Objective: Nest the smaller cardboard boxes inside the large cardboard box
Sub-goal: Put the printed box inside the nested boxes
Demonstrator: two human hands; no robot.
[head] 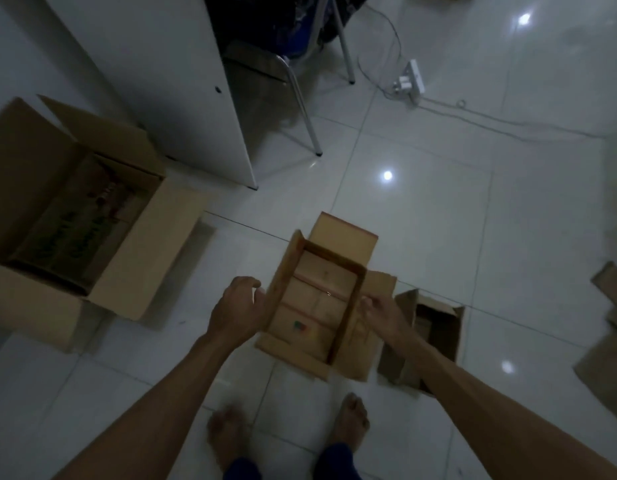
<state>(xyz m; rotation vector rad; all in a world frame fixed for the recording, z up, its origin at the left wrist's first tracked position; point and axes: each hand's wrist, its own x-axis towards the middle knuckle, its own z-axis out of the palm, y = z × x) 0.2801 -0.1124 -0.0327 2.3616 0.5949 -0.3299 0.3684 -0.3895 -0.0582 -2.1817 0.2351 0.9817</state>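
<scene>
Cardboard is being carried at waist height: a small open box (317,306) is hanging between both hands, flaps splayed outward so its mouth is staying clear. The left hand (237,306) is cupping the left flap with curled fingers, while the right hand (383,311) is pinching the right wall's rim, likely steadying it for the move. The large cardboard box (71,216) is sitting open on the floor (438,237), well apart to the left, with printed cartons already lying inside. Another small box (428,334) is waiting just beside, lower right.
</scene>
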